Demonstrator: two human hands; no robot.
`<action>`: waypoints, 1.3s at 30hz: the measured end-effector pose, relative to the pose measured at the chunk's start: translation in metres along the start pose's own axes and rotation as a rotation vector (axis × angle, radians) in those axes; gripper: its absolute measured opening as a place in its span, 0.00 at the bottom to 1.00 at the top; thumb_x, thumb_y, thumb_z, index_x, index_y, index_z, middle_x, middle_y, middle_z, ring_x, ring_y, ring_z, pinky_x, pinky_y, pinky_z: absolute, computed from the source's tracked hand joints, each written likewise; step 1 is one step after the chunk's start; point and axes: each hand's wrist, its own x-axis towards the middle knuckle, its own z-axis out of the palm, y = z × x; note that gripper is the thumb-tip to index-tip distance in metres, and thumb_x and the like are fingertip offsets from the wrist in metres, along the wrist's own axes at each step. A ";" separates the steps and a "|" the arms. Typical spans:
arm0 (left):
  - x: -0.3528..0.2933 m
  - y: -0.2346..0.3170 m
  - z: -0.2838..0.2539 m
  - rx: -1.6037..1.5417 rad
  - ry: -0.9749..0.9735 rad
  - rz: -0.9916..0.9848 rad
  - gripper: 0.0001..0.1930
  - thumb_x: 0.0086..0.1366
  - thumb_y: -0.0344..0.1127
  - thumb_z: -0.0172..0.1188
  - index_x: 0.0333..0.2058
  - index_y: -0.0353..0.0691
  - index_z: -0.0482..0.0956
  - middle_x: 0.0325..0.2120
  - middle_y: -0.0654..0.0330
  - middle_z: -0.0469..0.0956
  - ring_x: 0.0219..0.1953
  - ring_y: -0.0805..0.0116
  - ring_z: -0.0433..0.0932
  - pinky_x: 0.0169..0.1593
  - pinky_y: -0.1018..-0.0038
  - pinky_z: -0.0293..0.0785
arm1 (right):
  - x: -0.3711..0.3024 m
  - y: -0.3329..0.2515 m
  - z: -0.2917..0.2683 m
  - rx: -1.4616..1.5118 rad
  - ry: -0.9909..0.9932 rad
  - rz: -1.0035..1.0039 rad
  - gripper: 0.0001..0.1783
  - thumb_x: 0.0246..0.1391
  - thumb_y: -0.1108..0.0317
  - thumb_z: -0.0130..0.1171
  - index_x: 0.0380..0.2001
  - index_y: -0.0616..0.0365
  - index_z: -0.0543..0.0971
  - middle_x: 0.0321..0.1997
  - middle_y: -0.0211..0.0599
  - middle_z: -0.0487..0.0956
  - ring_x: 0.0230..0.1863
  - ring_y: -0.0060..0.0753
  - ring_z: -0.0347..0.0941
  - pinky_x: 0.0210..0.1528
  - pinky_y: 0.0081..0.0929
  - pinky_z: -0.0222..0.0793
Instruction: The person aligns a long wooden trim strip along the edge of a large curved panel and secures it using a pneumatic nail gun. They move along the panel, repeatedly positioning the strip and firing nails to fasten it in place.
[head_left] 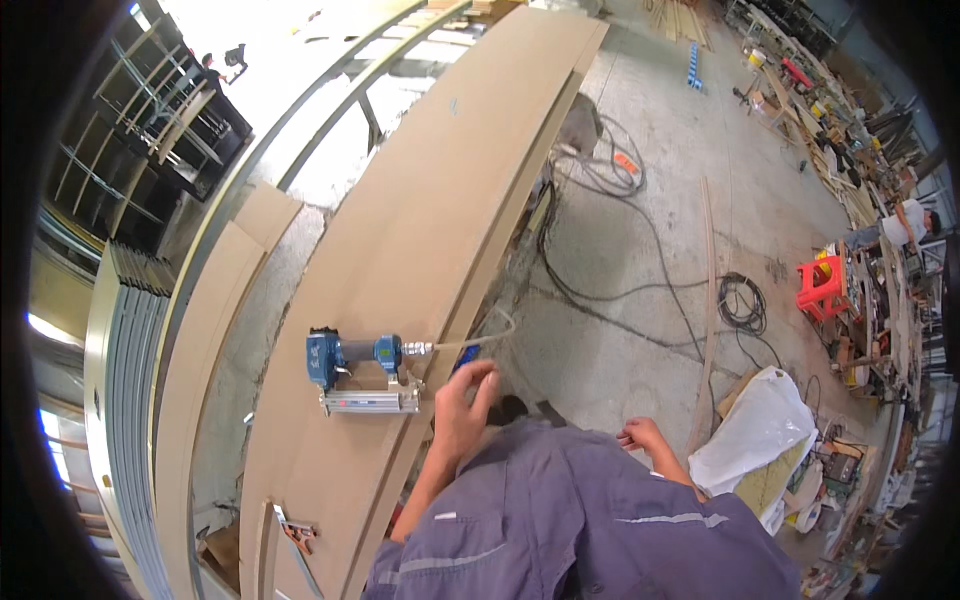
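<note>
My left hand (pixel 463 405) hovers by the near edge of a long brown board (pixel 400 240), its fingers loosely bent with nothing seen in them. Just left of it, a blue pneumatic nail gun (pixel 353 368) lies on its side on the board. A pale air hose (pixel 470 343) runs from the gun's metal fitting over the board's edge. Something small and blue (pixel 468 355) shows beyond my left fingertips. At my right side hangs my right hand (pixel 645 436), fingers slightly curled and apart from any object. A try square (pixel 297 545) and a small clamp-like tool (pixel 298 533) rest at the board's near end.
Dark cables (pixel 640 290) loop over the concrete floor, with a coil (pixel 741 303) farther right. A long strip (pixel 709 290) lies there too. White sheeting (pixel 755 425) covers something at right, near a red stool (pixel 822 288). Stacked grey panels (pixel 140 400) stand left. Another person (pixel 905 224) is at far right.
</note>
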 end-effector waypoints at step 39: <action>0.005 -0.128 -0.103 -0.272 1.082 -0.580 0.18 0.67 0.41 0.68 0.46 0.31 0.78 0.36 0.56 0.81 0.32 0.61 0.83 0.33 0.60 0.84 | 0.108 -0.116 -0.093 -0.001 -0.137 -0.033 0.19 0.62 0.66 0.55 0.54 0.62 0.77 0.44 0.43 0.86 0.35 0.30 0.84 0.32 0.27 0.81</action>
